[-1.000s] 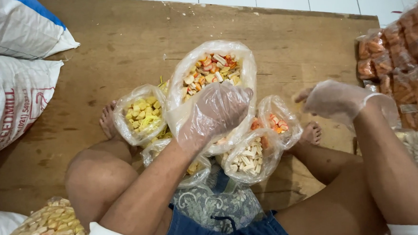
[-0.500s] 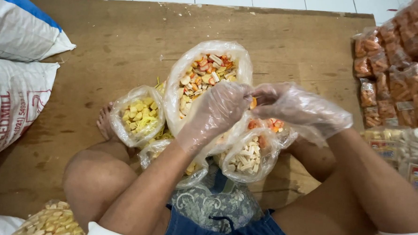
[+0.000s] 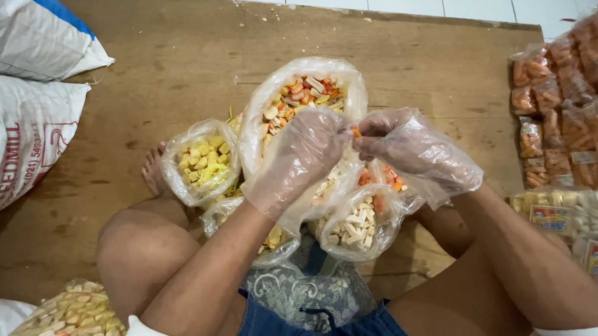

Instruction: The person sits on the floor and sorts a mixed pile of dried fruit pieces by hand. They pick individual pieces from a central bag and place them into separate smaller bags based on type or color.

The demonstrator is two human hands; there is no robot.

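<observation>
Both my hands wear loose clear plastic gloves and meet above several open plastic bags of snack pieces between my crossed legs. My left hand (image 3: 305, 154) and my right hand (image 3: 412, 149) pinch a small orange snack piece (image 3: 356, 132) between their fingertips. Right behind them stands the large bag of mixed orange, white and yellow pieces (image 3: 309, 90). A bag of yellow pieces (image 3: 201, 162) lies to the left. Under my hands sits a bag of white sticks (image 3: 355, 229), with a small bag of orange pieces (image 3: 388, 181) partly hidden by my right hand.
Two big white sacks (image 3: 15, 126) lie at the left on the wooden floor (image 3: 443, 74). Sealed packets of orange snacks (image 3: 566, 123) are stacked at the right, with labelled packets (image 3: 584, 226) below them. A filled bag of mixed pieces (image 3: 57, 330) lies by my left knee.
My right hand has swung in from the right side to meet my left hand over the bags. The left hand has closed its fingers and both now pinch the orange piece.
</observation>
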